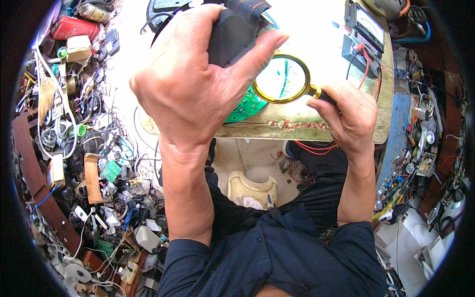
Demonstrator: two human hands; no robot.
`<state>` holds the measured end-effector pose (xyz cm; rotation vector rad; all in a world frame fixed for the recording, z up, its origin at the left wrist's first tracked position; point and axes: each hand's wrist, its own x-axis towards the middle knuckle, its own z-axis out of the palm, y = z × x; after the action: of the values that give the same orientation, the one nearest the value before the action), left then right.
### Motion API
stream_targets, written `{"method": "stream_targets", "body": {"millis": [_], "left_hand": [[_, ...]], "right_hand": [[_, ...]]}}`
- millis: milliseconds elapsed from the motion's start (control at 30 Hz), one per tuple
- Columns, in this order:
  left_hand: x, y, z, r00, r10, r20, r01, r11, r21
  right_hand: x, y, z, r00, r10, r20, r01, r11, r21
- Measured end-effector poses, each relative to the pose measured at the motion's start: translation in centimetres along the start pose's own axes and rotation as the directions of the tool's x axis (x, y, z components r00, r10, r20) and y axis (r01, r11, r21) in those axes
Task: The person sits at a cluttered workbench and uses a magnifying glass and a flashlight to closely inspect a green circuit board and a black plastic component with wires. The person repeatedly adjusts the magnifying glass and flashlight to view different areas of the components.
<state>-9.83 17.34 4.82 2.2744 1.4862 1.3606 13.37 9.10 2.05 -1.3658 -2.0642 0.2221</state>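
Observation:
At the top of the head view, my left hand (185, 81) is raised over the table, its thumb and fingers around a black object (230, 39) with a ribbed dark end. The kind of object is not clear, and my hand hides part of it. In my right hand (350, 111), the short dark handle of a magnifying glass (292, 81) with a gold rim is pinched. Its round lens sits just right of my left thumb, above the tabletop. A green circuit board (246, 110) lies near the table's front edge, partly covered by my left hand and the lens.
An analog meter (368, 27) with red and black leads stands at the wooden table's (346, 126) far right. Heaped electronic scrap (114, 173) fills the left side; more parts (420, 143) crowd the right. A cream plastic stool (252, 185) stands between my legs.

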Motion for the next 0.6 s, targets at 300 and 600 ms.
{"method": "stream_targets", "body": {"millis": [300, 600], "left_hand": [[-0.5, -0.4, 0.4, 1.0, -0.014, 0.01, 0.014, 1.0, -0.008], [0.0, -0.3, 0.0, 1.0, 0.022, 0.002, -0.022, 0.997, -0.073]], "right_hand": [[-0.2, 0.0, -0.1, 1.0, 0.003, 0.01, -0.003, 1.0, 0.005], [-0.4, 0.2, -0.3, 1.0, 0.016, 0.003, -0.016, 1.0, 0.004]]}}
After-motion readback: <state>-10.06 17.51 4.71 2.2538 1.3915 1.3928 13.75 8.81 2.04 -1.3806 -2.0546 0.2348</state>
